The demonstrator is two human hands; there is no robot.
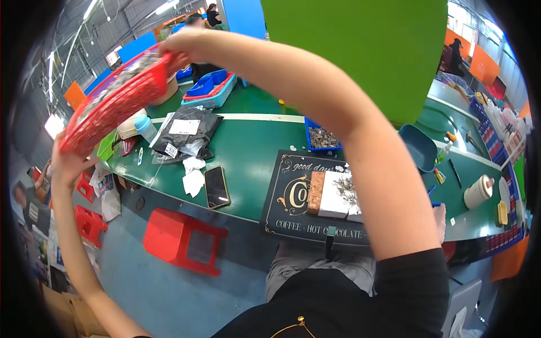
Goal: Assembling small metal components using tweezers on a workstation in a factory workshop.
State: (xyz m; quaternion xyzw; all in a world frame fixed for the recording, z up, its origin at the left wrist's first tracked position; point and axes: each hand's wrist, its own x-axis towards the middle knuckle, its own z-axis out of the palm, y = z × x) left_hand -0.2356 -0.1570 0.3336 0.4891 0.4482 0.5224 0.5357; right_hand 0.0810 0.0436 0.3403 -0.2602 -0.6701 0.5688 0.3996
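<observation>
Worn here are a black short-sleeved top (282, 301), a thin gold necklace (301, 319) and grey trousers (283, 275).

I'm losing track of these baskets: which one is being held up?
The red basket at far left, raised midair; the blue bin and stacked baskets rest on the table.

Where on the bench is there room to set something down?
Bare green tabletop shows between the phone and the black mat. Crowded: around the black plastic bag at left, and at right between the dark basin and white canister.
</observation>
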